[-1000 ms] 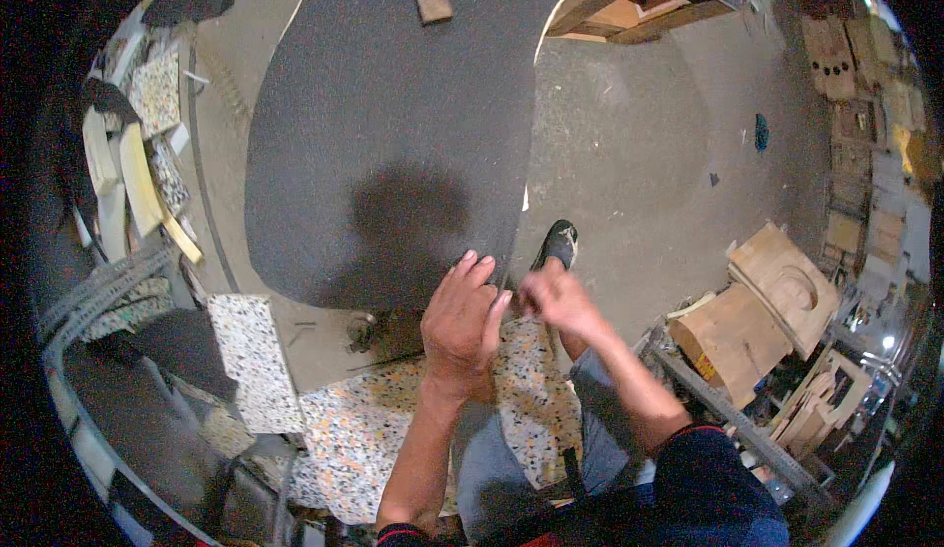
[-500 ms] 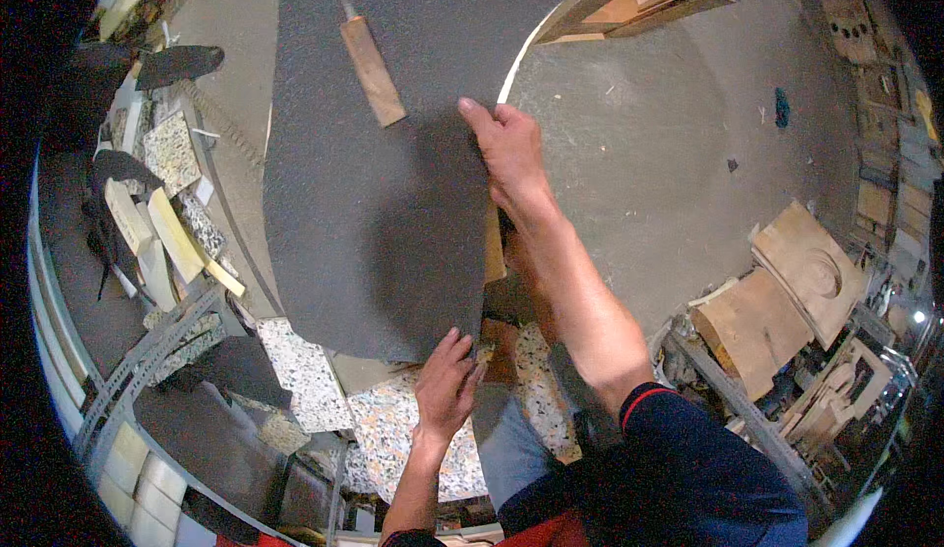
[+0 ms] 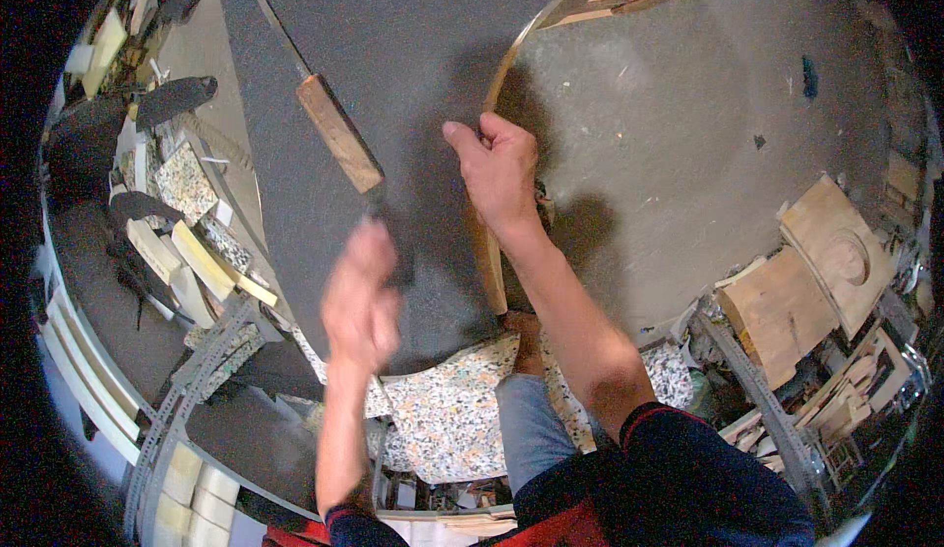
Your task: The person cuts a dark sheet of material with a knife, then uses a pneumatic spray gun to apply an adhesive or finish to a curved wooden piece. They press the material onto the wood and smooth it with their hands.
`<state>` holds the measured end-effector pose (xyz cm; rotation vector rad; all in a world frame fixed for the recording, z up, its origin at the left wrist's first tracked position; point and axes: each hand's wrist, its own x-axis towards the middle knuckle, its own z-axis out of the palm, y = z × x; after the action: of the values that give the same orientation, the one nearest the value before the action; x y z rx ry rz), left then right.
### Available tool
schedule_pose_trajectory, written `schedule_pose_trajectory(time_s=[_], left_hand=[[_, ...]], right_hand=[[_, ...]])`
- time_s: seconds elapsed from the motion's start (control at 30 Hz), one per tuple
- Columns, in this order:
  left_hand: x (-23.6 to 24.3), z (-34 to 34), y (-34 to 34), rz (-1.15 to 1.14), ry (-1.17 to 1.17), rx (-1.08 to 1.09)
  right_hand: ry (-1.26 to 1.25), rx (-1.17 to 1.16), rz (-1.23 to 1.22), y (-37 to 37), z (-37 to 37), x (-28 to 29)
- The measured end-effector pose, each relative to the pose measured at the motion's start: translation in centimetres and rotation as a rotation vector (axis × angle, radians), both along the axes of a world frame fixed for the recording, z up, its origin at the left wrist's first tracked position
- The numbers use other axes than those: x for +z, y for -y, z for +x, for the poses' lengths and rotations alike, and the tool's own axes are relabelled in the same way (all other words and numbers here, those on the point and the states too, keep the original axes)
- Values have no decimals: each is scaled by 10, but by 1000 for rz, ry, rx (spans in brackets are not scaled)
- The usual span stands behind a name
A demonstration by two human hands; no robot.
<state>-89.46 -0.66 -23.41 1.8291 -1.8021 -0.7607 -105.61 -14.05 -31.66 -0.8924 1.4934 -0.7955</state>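
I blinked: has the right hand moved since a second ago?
Yes: the right hand moved forward along the right edge of the grey panel, away from its near end.

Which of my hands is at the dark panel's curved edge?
Your right hand; your left hand, blurred, is farther in over the dark panel, near the wooden-handled tool.

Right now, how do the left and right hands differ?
The left hand is blurred; the right hand is sharper. The left is over the dark sheet, near the wooden-handled tool; the right is at the sheet's curved edge. Both are bare.
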Motion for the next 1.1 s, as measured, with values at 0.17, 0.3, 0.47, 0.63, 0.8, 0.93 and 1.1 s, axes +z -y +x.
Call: schedule_pose_trajectory(time_s=[0.17,0.3,0.47,0.63,0.8,0.93,1.1], left_hand=[[-58,9,164,-208,369,-275],[-88,-1,213,-196,543,-397],[-99,-17,218,-152,611,-537],[-97,-27,227,-123,636,-677],[-98,-34,232,-123,620,-687],[-101,-36,235,-148,615,-697],[-100,-39,240,-110,648,-751]], right_hand=[[-20,-22,-41,-2,-1,6],[-35,-12,-37,-1,-5,11],[14,-85,7,-6,-7,16],[-7,-105,33,-9,-12,11],[84,-142,78,-10,-13,5],[55,-130,70,-12,-15,3],[134,-148,127,-13,-15,-2]])
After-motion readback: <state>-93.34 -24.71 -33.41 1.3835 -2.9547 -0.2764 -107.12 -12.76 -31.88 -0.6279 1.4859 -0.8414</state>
